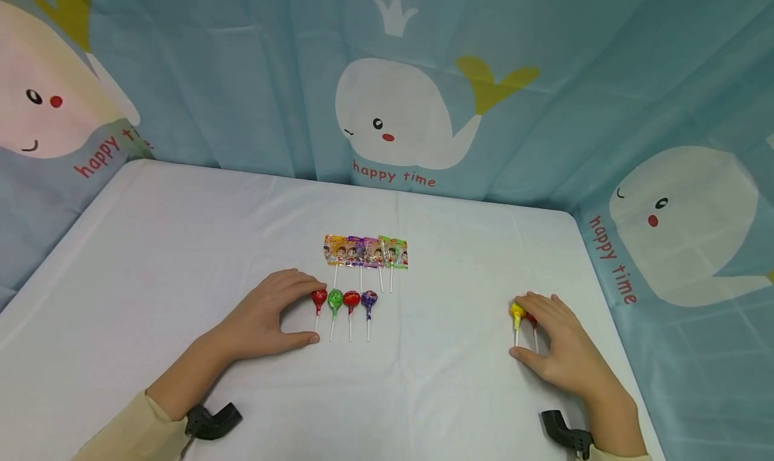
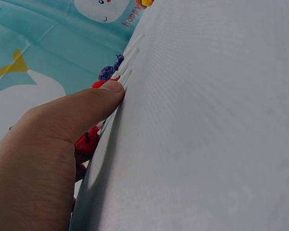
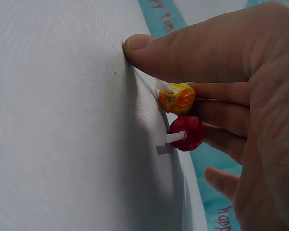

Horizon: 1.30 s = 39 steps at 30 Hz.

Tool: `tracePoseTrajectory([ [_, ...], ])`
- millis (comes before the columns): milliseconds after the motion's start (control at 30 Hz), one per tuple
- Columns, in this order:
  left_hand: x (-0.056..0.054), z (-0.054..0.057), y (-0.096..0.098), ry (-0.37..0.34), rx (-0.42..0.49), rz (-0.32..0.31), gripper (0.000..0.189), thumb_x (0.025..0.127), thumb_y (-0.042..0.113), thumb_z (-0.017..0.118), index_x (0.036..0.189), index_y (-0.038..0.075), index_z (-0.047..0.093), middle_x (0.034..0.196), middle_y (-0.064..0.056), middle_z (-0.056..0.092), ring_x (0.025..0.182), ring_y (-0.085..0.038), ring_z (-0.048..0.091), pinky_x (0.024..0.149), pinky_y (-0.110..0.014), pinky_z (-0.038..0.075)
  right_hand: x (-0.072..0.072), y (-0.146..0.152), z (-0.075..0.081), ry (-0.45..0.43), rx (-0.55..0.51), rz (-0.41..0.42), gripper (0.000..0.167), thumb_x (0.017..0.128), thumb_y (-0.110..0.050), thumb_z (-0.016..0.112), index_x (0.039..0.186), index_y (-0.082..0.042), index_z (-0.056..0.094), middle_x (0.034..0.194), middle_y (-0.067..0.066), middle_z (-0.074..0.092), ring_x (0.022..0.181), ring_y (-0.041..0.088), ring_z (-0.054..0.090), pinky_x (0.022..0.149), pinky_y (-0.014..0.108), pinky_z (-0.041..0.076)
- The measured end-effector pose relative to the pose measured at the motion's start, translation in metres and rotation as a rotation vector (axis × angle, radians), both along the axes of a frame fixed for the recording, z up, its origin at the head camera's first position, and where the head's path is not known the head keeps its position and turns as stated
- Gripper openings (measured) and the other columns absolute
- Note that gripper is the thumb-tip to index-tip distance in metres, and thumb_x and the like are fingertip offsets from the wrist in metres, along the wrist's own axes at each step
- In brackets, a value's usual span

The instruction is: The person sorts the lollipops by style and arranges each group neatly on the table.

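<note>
My left hand curves around the left end of a row of round lollipops on the white cloth. Its fingertips touch the head of the leftmost red lollipop, and the thumb lies near the stick's lower end. Beside it come a green, another red and a purple lollipop, sticks toward me. At far right, my right hand rests on the cloth around a yellow lollipop and a dark red one. Fingers touch the yellow head; the thumb is by its stick end.
Several flat-wrapped lollipops overlap in a row behind the round ones, sticks toward me. The white-covered table meets a blue whale-print curtain at the back and sides. Black wrist mounts sit at both cuffs.
</note>
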State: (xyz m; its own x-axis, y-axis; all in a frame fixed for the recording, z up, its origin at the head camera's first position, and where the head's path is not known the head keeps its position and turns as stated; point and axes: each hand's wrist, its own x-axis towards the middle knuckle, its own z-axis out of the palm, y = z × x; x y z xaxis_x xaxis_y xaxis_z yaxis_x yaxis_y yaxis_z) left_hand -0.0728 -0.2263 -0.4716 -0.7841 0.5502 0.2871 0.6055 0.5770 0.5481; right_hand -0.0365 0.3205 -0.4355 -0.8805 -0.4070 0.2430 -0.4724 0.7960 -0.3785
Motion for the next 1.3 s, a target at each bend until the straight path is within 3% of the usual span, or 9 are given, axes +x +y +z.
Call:
tracePoseTrajectory([
  [533, 0.0, 0.002, 0.0, 0.006, 0.018, -0.004, 0.083, 0.076, 0.043, 0.1, 0.149, 0.019, 0.067, 0.146, 0.009, 0.064, 0.139, -0.021, 0.053, 0.121, -0.052, 0.039, -0.001, -0.001, -0.004, -0.023, -0.032, -0.067, 0.086, 0.075, -0.015, 0.099, 0.15, -0.001, 0.06, 0.147, 0.016, 0.065, 0.142, 0.047, 0.052, 0.131, 0.023, 0.017],
  [633, 0.0, 0.002, 0.0, 0.007, 0.017, -0.003, 0.083, 0.076, 0.043, 0.1, 0.149, 0.019, 0.067, 0.146, 0.009, 0.064, 0.139, -0.021, 0.053, 0.121, -0.052, 0.039, -0.002, -0.002, -0.005, -0.025, -0.03, -0.079, 0.086, 0.076, -0.018, 0.099, 0.151, -0.003, 0.06, 0.147, 0.015, 0.064, 0.142, 0.048, 0.051, 0.131, 0.027, 0.021],
  [833, 0.0, 0.001, 0.0, 0.005, 0.009, -0.005, 0.081, 0.078, 0.044, 0.099, 0.149, 0.019, 0.067, 0.145, 0.008, 0.065, 0.137, -0.022, 0.054, 0.12, -0.053, 0.038, -0.005, -0.007, -0.004, -0.036, -0.023, -0.099, 0.086, 0.077, -0.023, 0.1, 0.152, -0.007, 0.06, 0.151, 0.014, 0.062, 0.145, 0.049, 0.049, 0.129, 0.048, 0.033],
  [1100, 0.0, 0.001, 0.0, 0.003, 0.0, -0.005, 0.081, 0.079, 0.046, 0.098, 0.149, 0.019, 0.066, 0.145, 0.007, 0.065, 0.137, -0.022, 0.055, 0.12, -0.055, 0.039, -0.015, -0.018, -0.003, 0.045, -0.078, -0.014, 0.088, 0.074, -0.021, 0.102, 0.15, -0.002, 0.062, 0.151, 0.012, 0.063, 0.143, 0.047, 0.052, 0.13, 0.024, 0.022],
  [1300, 0.0, 0.001, 0.0, 0.003, 0.005, -0.004, 0.081, 0.079, 0.047, 0.098, 0.149, 0.019, 0.067, 0.145, 0.007, 0.065, 0.137, -0.023, 0.054, 0.119, -0.055, 0.04, -0.02, -0.028, -0.005, 0.047, -0.096, 0.015, 0.091, 0.072, -0.021, 0.103, 0.151, -0.003, 0.062, 0.153, 0.008, 0.063, 0.143, 0.037, 0.054, 0.125, 0.017, 0.021],
])
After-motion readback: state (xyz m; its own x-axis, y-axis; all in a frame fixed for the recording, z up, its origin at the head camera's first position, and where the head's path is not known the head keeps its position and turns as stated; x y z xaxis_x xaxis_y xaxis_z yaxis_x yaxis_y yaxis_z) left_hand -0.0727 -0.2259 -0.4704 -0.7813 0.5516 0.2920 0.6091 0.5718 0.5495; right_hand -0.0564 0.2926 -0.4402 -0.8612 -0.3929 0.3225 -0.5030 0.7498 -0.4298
